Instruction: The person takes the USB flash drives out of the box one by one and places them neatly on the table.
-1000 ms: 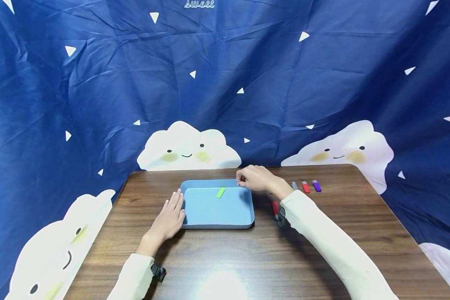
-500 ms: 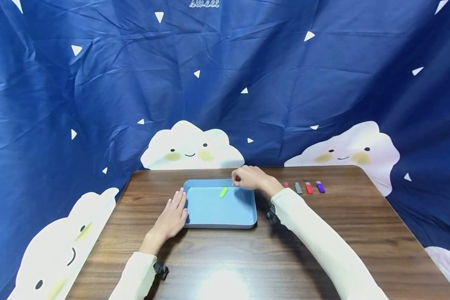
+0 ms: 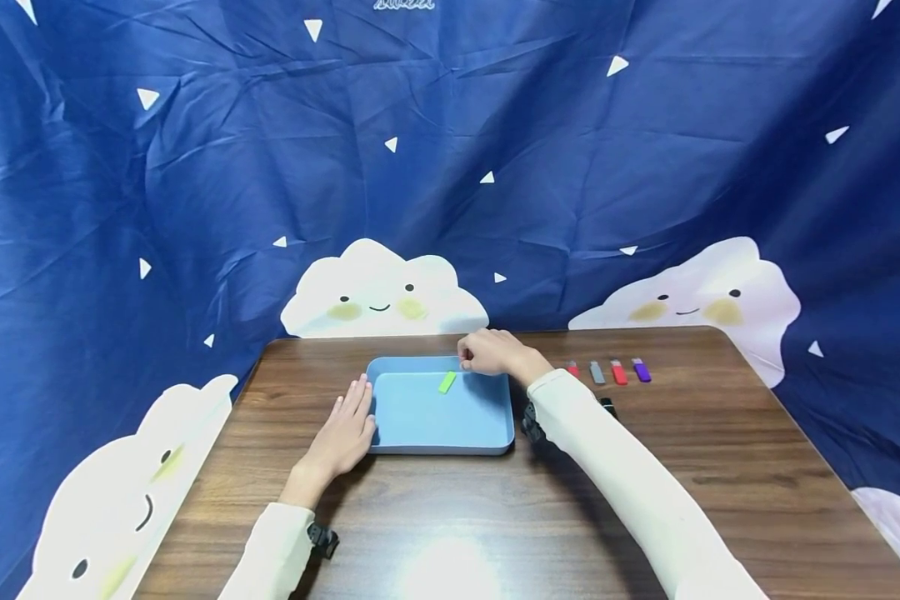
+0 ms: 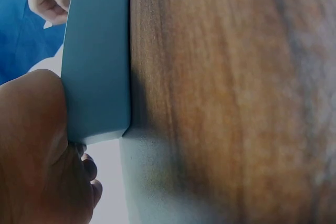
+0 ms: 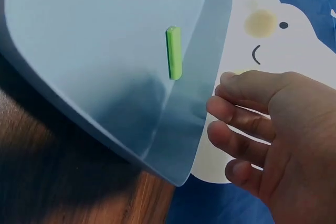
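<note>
A shallow blue tray (image 3: 438, 412) sits on the wooden table, with a small bright green bar (image 5: 174, 53) lying in it near the back wall. My left hand (image 3: 339, 432) rests along the tray's left side, fingers straight and thumb by the front left corner. In the left wrist view, that hand (image 4: 39, 150) touches the tray's end. My right hand (image 3: 489, 352) hovers at the tray's back right rim. Its fingers (image 5: 239, 140) are loosely bent, and nothing is between them in the right wrist view.
Right of the tray, small USB-stick-like pieces lie in a row: red (image 3: 573, 367), grey (image 3: 597, 372), red (image 3: 618, 372) and purple (image 3: 641, 371). A black piece (image 3: 608, 407) shows beside the right sleeve. A blue cloth (image 3: 450, 167) with clouds hangs behind the table.
My right hand has shifted a little left along the tray's back rim, uncovering the leftmost red piece and the black piece. My left hand and the green bar keep their places.
</note>
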The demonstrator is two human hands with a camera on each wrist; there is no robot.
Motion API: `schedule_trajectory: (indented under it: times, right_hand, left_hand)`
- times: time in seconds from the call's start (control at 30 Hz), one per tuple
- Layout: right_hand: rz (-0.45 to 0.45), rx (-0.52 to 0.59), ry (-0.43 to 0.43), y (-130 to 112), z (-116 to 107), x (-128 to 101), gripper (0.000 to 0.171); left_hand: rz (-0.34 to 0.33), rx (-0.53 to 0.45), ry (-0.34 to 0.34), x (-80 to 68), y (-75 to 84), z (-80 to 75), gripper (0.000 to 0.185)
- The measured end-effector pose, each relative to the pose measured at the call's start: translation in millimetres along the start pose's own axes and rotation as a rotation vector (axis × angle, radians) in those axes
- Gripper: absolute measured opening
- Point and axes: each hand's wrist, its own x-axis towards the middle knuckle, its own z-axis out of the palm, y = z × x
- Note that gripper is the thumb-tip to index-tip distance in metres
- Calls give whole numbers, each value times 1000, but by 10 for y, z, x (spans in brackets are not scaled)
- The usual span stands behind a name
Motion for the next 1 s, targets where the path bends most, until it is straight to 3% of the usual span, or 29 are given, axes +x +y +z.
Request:
schedule_trajectory:
  times: [0.23,0.5,0.7,1.0]
  right_hand:
    - [1,20,-24,-47,25,58,9]
    - [62,88,-47,-97,25,105,9]
    - [67,51,-66,-161,78,142,11]
    - [78,-71,-32,-288,230,198,16]
  left_hand:
    - [6,-3,10,2,-13,-1,63]
    - [5,-12,17,-22,58,-42,62]
    - [15,-37,38,-43,120,-95,61]
    - [7,-14,23,-35,90,-75,62]
